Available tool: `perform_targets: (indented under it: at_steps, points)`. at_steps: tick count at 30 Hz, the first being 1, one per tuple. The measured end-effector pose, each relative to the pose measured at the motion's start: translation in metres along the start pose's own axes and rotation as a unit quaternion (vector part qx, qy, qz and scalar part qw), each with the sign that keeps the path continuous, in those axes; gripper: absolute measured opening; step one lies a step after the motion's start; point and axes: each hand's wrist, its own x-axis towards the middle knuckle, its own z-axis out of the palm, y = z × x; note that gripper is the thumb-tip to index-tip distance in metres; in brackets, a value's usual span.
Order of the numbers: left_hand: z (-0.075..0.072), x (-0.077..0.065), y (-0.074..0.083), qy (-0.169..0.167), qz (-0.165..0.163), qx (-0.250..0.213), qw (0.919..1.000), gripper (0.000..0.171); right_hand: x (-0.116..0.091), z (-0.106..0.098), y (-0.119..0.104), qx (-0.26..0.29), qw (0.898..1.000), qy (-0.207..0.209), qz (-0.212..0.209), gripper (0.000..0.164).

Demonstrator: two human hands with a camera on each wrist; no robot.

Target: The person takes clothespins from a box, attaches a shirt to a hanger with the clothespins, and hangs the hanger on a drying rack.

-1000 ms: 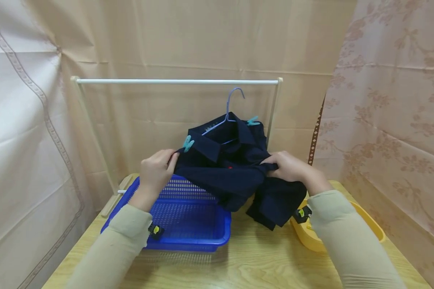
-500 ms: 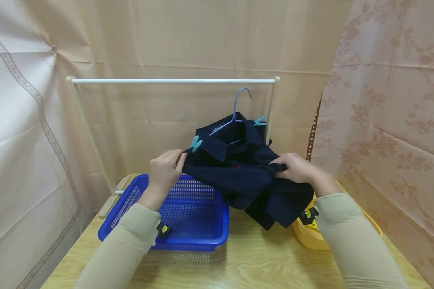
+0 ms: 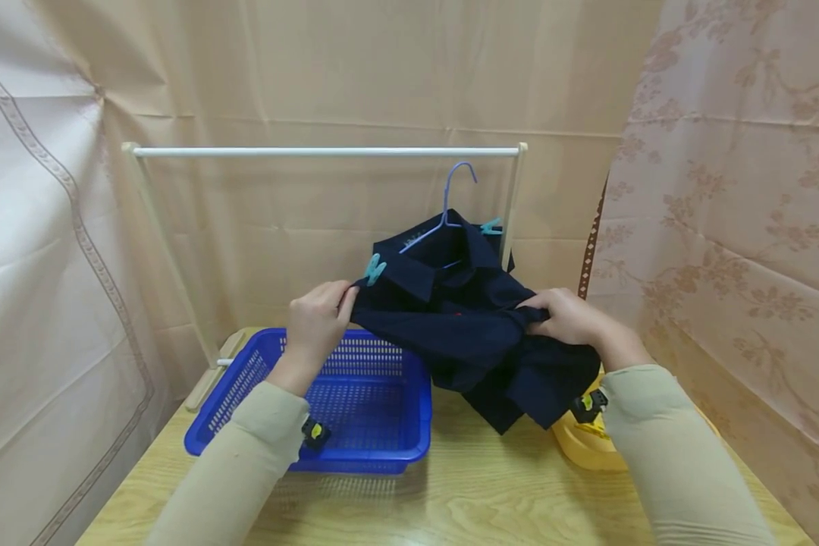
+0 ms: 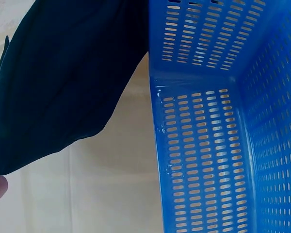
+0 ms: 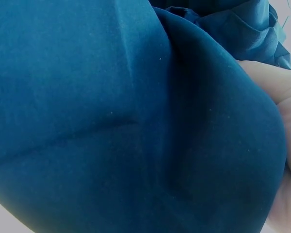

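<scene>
A dark navy collared shirt (image 3: 444,349) is spread on a lilac wire hanger (image 3: 446,199), whose hook appears just below the rail in the head view. One turquoise clothespin (image 3: 375,269) sits on the shirt's left shoulder, another clothespin (image 3: 491,227) on the far right shoulder. My left hand (image 3: 319,326) pinches the cloth just beside the nearer clothespin. Farther right, my right hand (image 3: 573,322) grips a bunched fold, with loose fabric drooping beneath it. The shirt (image 5: 87,121) fills most of the right wrist view and hides the right fingertips there.
Behind the shirt stands a white rack with a horizontal rail (image 3: 314,152). A blue perforated basket (image 3: 416,447) is below my left hand on the wooden table (image 3: 464,493). A yellow tub (image 3: 580,447) with yellow items sits partly behind my right forearm.
Both hands have shifted slightly to the right, carrying the shirt and hanger along. The head view has also turned a little. Each hand keeps its hold on the cloth.
</scene>
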Motion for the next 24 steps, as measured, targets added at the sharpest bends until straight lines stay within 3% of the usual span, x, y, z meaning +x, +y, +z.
perform_targets:
  at_steps: [13,19,24]
  points:
    - [0.003,-0.001,0.002,-0.003,-0.007,-0.002,1.0000,0.017,-0.001,-0.005,0.000,-0.004,1.000,-0.004,0.019,0.031]
    - [0.003,-0.001,0.002,-0.005,-0.013,0.001,0.9999,0.017,-0.001,0.001,0.001,-0.002,1.000,-0.001,0.004,0.031]
    - [0.002,-0.001,0.003,-0.006,-0.010,0.004,0.9999,0.017,0.000,0.011,0.002,0.004,1.000,-0.004,0.015,0.030]
